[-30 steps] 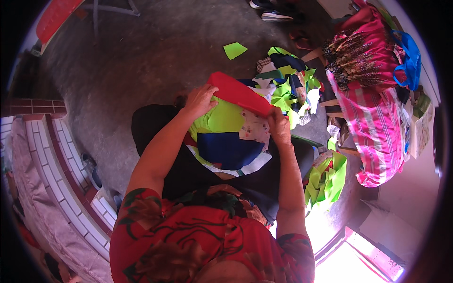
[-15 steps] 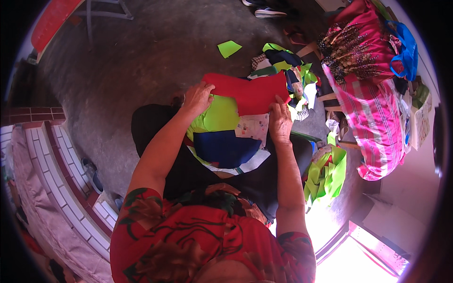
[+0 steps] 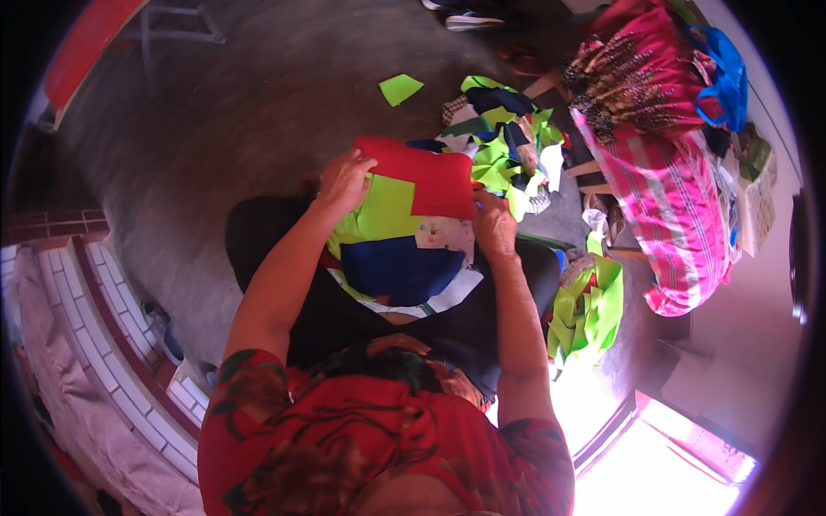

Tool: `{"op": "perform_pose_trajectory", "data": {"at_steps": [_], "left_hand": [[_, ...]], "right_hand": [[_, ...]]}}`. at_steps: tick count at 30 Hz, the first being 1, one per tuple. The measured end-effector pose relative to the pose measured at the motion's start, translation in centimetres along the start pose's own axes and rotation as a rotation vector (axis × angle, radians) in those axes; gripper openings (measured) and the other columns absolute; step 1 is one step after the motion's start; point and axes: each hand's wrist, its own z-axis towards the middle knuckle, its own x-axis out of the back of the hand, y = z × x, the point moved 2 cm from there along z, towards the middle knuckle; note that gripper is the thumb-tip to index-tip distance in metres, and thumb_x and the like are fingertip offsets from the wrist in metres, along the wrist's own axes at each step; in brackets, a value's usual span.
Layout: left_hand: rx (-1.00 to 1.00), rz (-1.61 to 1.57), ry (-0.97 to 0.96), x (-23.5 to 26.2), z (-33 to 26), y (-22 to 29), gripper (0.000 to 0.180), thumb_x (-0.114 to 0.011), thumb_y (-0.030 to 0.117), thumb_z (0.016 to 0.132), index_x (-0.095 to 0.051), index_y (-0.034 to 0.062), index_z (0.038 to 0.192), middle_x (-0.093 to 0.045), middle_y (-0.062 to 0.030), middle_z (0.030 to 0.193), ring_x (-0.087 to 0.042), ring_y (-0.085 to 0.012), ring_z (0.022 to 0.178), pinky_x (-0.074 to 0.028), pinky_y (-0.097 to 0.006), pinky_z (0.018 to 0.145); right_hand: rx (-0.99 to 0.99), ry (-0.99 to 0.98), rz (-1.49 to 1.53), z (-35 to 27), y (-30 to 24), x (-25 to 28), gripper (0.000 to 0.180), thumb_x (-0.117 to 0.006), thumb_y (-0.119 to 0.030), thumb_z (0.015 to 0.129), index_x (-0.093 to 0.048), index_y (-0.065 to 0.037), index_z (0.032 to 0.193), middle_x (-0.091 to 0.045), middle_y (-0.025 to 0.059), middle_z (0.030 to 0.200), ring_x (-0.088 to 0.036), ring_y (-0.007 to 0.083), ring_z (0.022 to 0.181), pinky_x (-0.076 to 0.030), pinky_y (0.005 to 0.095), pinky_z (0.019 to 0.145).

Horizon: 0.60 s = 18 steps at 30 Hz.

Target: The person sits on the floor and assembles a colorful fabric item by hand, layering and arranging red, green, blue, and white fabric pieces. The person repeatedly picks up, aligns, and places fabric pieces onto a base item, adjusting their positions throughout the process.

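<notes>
A red cloth piece lies over a patchwork of fabric scraps on my lap. Beneath it show a lime green piece, a navy blue piece and a pale patterned piece. My left hand is closed on the red cloth's left end, fingers pinching its edge. At the right edge, my right hand is closed with its fingertips on the red cloth; a tiny blue spot shows by its fingers, too small to name. White cloth peeks out along the patchwork's near edge.
A heap of mixed fabric scraps lies on the floor beyond my right hand. One lime green scrap lies apart. More lime green cloth is beside my right leg. Pink plaid cloth drapes at right; shoes stand far off.
My right hand has moved left and slightly nearer. The red cloth's right side, stretched wide toward the heap before, now reaches less far and ends beside that hand. The left hand keeps its hold.
</notes>
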Motion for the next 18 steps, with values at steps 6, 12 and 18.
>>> {"op": "perform_pose_trajectory", "data": {"at_steps": [6, 12, 18], "left_hand": [[0.003, 0.014, 0.067, 1.2, 0.0, 1.1, 0.042, -0.069, 0.004, 0.069, -0.061, 0.0126, 0.109, -0.054, -0.0131, 0.118, -0.053, -0.0309, 0.110, -0.048, -0.041, 0.086], [-0.018, -0.037, -0.132, -0.1, -0.1, 0.0, 0.043, -0.066, 0.004, 0.072, -0.058, 0.0118, 0.113, -0.051, -0.0147, 0.126, -0.051, -0.0334, 0.115, -0.047, -0.041, 0.089], [-0.010, -0.096, -0.225, -0.9, -0.3, -0.5, 0.045, -0.065, 0.006, 0.077, -0.055, 0.0114, 0.120, -0.052, -0.0173, 0.126, -0.051, -0.0339, 0.119, -0.047, -0.042, 0.091]], "right_hand": [[0.129, -0.046, -0.025, 0.2, -1.0, 0.1, 0.008, -0.059, -0.012, 0.078, -0.059, -0.008, 0.085, -0.058, 0.0119, 0.085, -0.058, 0.0311, 0.082, -0.048, 0.0426, 0.071], [-0.016, -0.442, 0.062, -1.2, -0.3, -1.6, 0.025, -0.060, -0.019, 0.076, -0.065, -0.011, 0.100, -0.064, 0.0123, 0.101, -0.061, 0.0315, 0.096, -0.050, 0.0429, 0.082], [-0.029, -0.511, 0.069, -1.9, 0.8, -2.5, 0.029, -0.061, -0.021, 0.077, -0.064, -0.010, 0.104, -0.063, 0.0143, 0.103, -0.062, 0.0338, 0.094, -0.050, 0.0440, 0.082]]}}
